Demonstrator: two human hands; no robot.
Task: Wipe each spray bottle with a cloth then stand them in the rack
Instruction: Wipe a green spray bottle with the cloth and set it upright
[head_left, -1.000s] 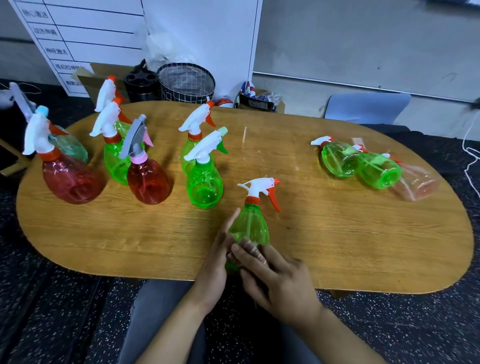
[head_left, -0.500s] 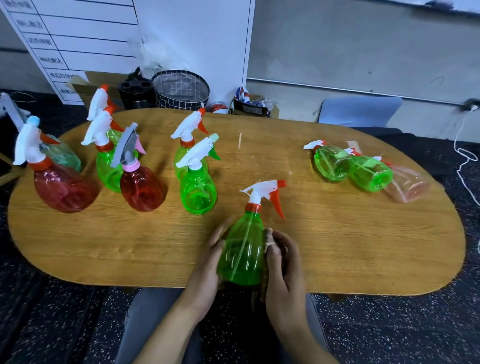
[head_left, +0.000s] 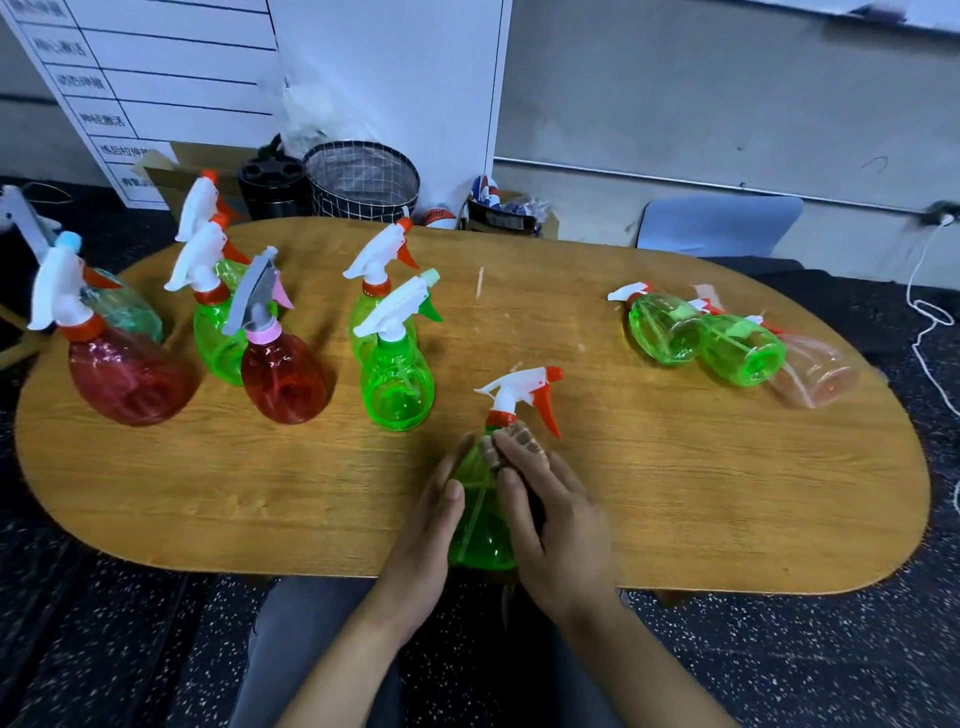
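Head view: the green spray bottle (head_left: 480, 519) stands at the near edge of the wooden table (head_left: 675, 467), just in front of the person, its base at the rim. It looks upright or tipped slightly, long axis running from the fat base near the person up to the white trigger head (head_left: 519, 387), whose orange nozzle and lever point right. The left hand (head_left: 426, 540) lies curled against the bottle's left flank, fingers loosely closed round it, most likely to steady it. The right hand (head_left: 558, 525) presses a brownish cloth (head_left: 511, 441) onto the shoulder just under the orange collar, fingers laid flat along the body (a wiping hold, by the look of it).

Well to the left stand more bottles, green and red, upright in a loose cluster (head_left: 291, 358); these are probably the finished ones, though no rack can be made out. On the far right three bottles (head_left: 727, 343) lie on their sides, touching, bases toward the near right, seemingly awaiting a wipe. Beyond the table's far edge sits a wire basket (head_left: 363, 179).
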